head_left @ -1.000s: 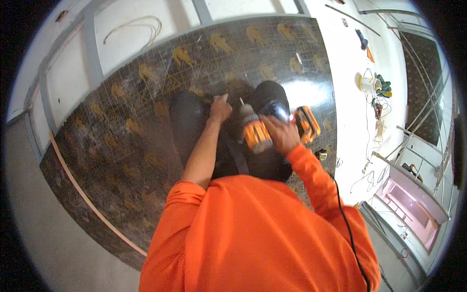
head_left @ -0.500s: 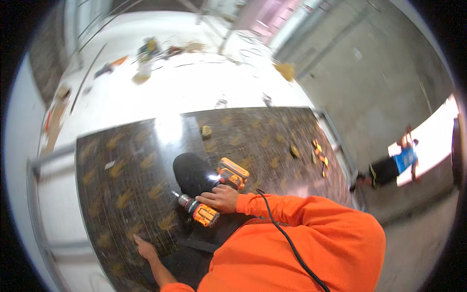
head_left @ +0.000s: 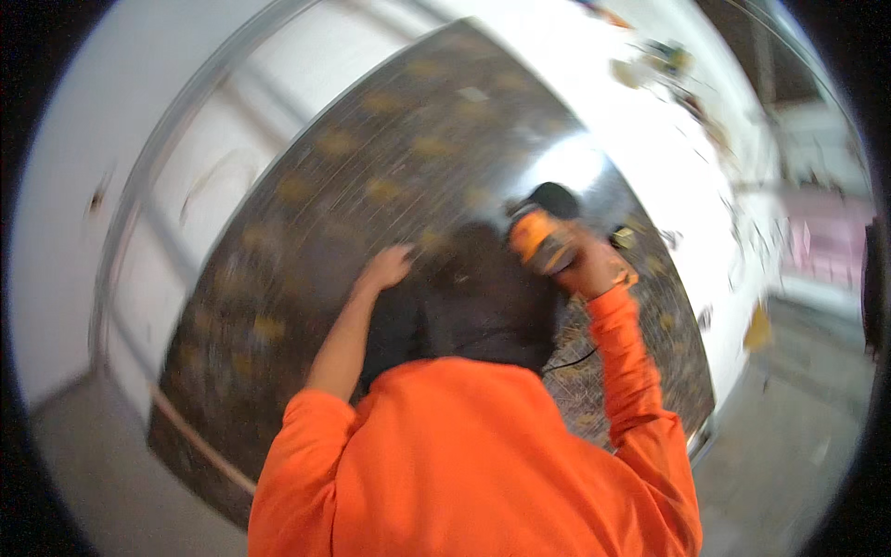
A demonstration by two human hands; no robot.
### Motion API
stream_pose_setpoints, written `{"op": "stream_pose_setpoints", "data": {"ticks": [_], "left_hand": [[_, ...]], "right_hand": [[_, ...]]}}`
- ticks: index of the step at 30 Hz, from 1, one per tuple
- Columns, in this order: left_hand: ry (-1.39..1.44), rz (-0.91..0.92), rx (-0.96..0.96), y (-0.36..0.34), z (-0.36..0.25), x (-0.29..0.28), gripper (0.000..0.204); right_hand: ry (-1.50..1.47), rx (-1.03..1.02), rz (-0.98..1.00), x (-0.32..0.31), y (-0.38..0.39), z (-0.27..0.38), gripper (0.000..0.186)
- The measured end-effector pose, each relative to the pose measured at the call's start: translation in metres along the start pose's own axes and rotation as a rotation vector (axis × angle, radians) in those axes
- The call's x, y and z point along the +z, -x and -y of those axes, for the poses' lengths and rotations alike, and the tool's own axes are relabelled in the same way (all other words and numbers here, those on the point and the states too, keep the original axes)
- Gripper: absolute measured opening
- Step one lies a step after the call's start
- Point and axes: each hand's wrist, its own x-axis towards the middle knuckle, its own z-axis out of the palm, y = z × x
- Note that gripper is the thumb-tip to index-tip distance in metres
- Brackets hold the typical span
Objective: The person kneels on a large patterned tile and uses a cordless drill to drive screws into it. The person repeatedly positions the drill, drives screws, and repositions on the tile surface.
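My right hand (head_left: 587, 269) grips an orange-and-black cordless drill (head_left: 541, 241), its fingers wrapped round the handle. The drill is raised above a large dark scuffed board (head_left: 353, 186) with yellowish marks and is blurred by motion. Just beyond the drill is a black rounded shape (head_left: 555, 199). To the left, my bare left hand (head_left: 388, 266) is over the board, fingers loosely stretched, with nothing visible in them. Dark trousers (head_left: 473, 316) lie between my hands. A small yellow-and-black tape measure (head_left: 623, 238) rests on the board, right of the drill.
A grey metal frame (head_left: 139, 200) runs past the board's left side, near a white wall (head_left: 70, 158). A small pale piece (head_left: 473, 94) lies on the board's far part. Blurred tools and cords (head_left: 673, 60) are on the white surface beyond. A yellowish piece (head_left: 758, 328) is at the right.
My view has swung left, so the board appears turned. The drill has been lifted away from my lap in my right hand. My left hand now appears nearer the drill.
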Motion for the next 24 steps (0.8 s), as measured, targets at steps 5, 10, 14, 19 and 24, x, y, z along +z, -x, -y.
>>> {"op": "stream_pose_setpoints", "data": {"ticks": [5,10,14,19,24], "left_hand": [[0.420,-0.310,-0.265,0.058,-0.074,-0.002,0.044],[0.557,-0.476,-0.188,0.079,-0.082,-0.011,0.043],[0.643,-0.562,-0.212,0.064,-0.060,-0.006,0.042],[0.742,-0.660,-0.367,0.036,-0.051,-0.010,0.044],[1.362,-0.644,-0.464,0.003,-0.047,-0.028,0.053]], "right_hand": [[0.041,0.085,0.272,-0.008,-0.111,0.008,0.056],[0.273,-0.174,0.263,0.052,-0.180,0.040,0.061],[0.313,-0.303,0.401,0.099,-0.226,0.046,0.050],[0.323,-0.360,0.683,0.140,-0.262,0.035,0.042],[0.446,-0.614,0.816,0.183,-0.279,0.024,0.075]]}}
